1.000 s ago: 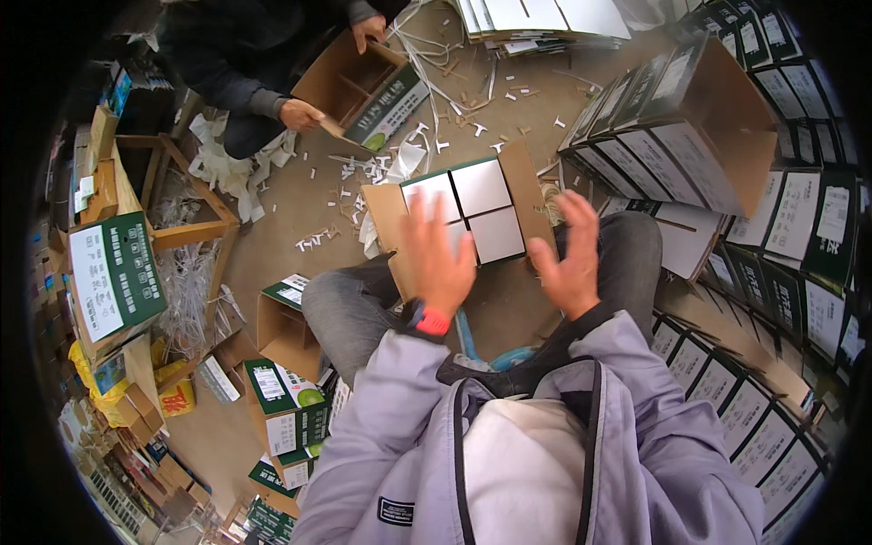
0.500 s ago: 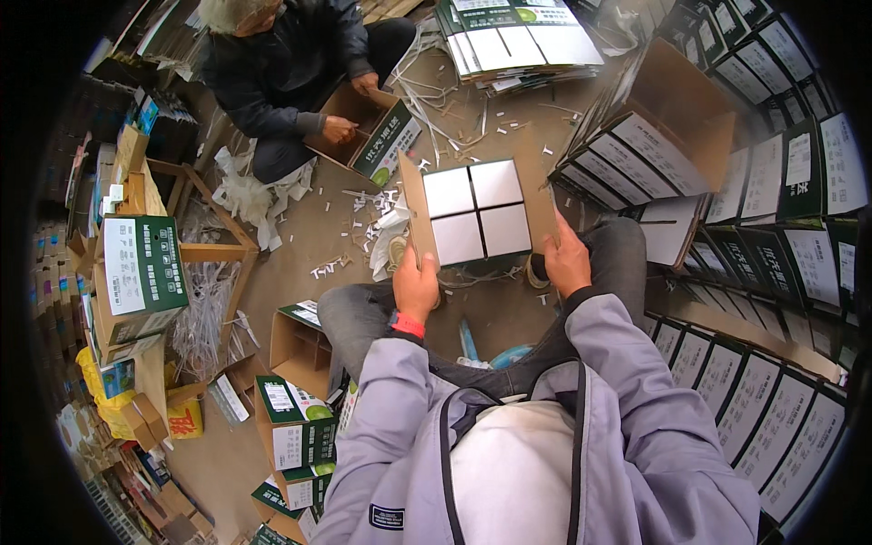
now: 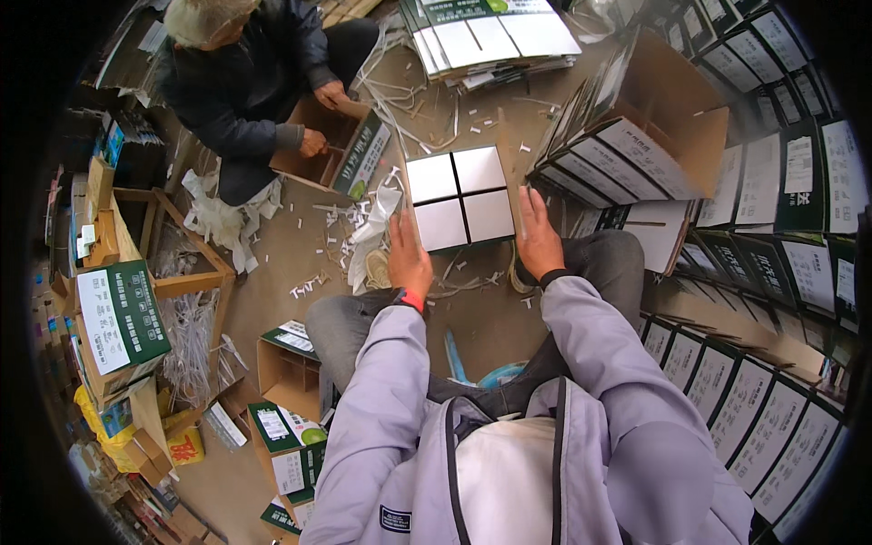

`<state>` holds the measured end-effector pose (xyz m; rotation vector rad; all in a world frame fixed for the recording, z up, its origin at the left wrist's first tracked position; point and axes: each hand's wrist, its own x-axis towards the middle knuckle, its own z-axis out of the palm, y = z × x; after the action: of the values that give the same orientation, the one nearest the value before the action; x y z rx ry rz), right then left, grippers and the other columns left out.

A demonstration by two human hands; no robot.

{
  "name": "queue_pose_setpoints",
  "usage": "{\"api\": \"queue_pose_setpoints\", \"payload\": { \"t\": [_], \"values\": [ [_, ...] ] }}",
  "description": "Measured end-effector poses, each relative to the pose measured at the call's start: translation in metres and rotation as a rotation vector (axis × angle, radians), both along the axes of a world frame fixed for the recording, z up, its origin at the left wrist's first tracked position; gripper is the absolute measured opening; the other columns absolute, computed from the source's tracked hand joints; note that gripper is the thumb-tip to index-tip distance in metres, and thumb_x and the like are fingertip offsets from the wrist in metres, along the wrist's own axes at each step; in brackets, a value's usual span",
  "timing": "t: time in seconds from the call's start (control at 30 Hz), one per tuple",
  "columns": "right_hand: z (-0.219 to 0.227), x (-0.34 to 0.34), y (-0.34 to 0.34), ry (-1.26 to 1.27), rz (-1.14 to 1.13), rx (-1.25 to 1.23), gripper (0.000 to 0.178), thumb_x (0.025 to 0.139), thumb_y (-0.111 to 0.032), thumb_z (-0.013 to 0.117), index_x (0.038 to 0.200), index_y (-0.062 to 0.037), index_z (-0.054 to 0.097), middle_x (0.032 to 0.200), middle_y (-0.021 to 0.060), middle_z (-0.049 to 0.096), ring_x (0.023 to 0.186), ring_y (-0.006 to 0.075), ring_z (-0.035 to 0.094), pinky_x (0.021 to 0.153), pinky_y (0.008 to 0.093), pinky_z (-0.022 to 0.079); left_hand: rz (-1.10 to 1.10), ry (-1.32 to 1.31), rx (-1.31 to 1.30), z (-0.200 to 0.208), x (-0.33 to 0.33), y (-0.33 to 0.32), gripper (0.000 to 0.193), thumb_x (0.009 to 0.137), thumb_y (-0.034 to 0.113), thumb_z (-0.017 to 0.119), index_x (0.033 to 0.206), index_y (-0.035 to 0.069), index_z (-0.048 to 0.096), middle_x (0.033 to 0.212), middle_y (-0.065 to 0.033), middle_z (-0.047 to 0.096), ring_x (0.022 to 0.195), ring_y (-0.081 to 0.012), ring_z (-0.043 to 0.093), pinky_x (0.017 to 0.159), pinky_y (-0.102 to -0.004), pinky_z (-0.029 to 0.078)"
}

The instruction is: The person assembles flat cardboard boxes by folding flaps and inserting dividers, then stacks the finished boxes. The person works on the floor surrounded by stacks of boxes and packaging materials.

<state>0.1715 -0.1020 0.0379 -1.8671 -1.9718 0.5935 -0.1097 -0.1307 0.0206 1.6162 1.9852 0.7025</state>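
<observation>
The person's left hand [image 3: 411,262] and right hand [image 3: 540,241] are spread about as wide as a cardboard carton [image 3: 481,242], one along each side of it. Palms face inward and fingers are nearly straight, pointing away from the body; neither hand curls around anything, and whether they press on the card cannot be told. The carton is just beyond the person's bent legs [image 3: 341,331], its top showing four white squares [image 3: 486,170] parted by a dark cross. Brown side flaps [image 3: 510,182] stand nearly edge-on to the view.

The carton's walls should be fairly stiff, though the flaps would probably give at their creases — a poor place to bear weight. A flat-palmed hold low on both side walls looks steadier. The white faces appear smooth, perhaps slippery, and would likely mark or dent under hard fingertips. How heavy it is cannot be judged.

Farther off to the left, a co-worker [image 3: 241,113] has both hands at a green-and-white carton [image 3: 363,156] with a brown inside. White scraps [image 3: 313,283] litter the floor nearby; flattened cartons [image 3: 500,38] lie stacked beyond.
</observation>
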Motion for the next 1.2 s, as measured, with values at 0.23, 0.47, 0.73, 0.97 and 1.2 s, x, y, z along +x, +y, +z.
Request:
{"api": "queue_pose_setpoints", "payload": {
  "t": [0.23, 0.47, 0.73, 0.97, 1.2],
  "values": [
    [-0.020, -0.017, 0.021, -0.407, 0.365, 0.105, 0.084, 0.085, 0.000, 0.063, 0.164, -0.0194, 0.039, 0.168, 0.0305, 0.028, 0.139, 0.0589, 0.045, 0.100, 0.0552, 0.055, -0.306, 0.683, 0.036, -0.015, 0.003, 0.012, 0.080, 0.091, 0.004, 0.058, 0.166, 0.014, 0.034, 0.168, -0.0333, 0.026, 0.138, -0.0482, 0.049, 0.112, -0.0557, 0.042],
    [0.003, -0.030, 0.094, -0.108, 0.187, -0.141, 0.059, 0.083, -0.024, 0.077, 0.138, -0.0079, 0.061, 0.159, 0.0166, 0.044, 0.116, 0.0448, 0.064, 0.102, 0.0531, 0.054, -0.131, 0.299, -0.159, 0.013, 0.005, 0.079, 0.069, 0.083, 0.039, 0.086, 0.134, 0.003, 0.057, 0.118, -0.0211, 0.058, 0.108, -0.0423, 0.064, 0.089, -0.0514, 0.053],
    [-0.054, -0.041, 0.128, 0.330, -0.261, -0.305, 0.101, 0.084, -0.034, 0.087, 0.163, -0.0018, 0.034, 0.154, 0.0263, 0.051, 0.138, 0.0404, 0.056, 0.113, 0.0442, 0.048, 0.139, -0.047, -0.064, -0.045, 0.005, 0.093, 0.114, 0.080, 0.028, 0.090, 0.163, -0.003, 0.019, 0.155, -0.0338, 0.044, 0.140, -0.0493, 0.049, 0.115, -0.0491, 0.043],
    [-0.066, -0.059, 0.127, 0.247, -0.289, -0.263, 0.094, 0.086, -0.027, 0.083, 0.162, -0.0011, 0.034, 0.150, 0.0276, 0.054, 0.136, 0.0441, 0.056, 0.112, 0.0457, 0.047, 0.168, -0.153, -0.096, -0.059, 0.024, 0.097, 0.102, 0.083, 0.014, 0.082, 0.162, -0.007, 0.022, 0.151, -0.0346, 0.049, 0.140, -0.0466, 0.050, 0.118, -0.0457, 0.040],
    [-0.094, -0.112, 0.114, -0.032, -0.296, -0.185, 0.081, 0.096, -0.017, 0.068, 0.166, -0.0048, 0.028, 0.170, 0.0203, 0.032, 0.156, 0.0455, 0.030, 0.126, 0.0611, 0.024, 0.102, 0.120, -0.064, -0.072, 0.073, 0.110, 0.097, 0.086, 0.007, 0.075, 0.163, -0.007, 0.019, 0.165, -0.0348, 0.029, 0.155, -0.0489, 0.029, 0.128, -0.0548, 0.023]
  ]
}}
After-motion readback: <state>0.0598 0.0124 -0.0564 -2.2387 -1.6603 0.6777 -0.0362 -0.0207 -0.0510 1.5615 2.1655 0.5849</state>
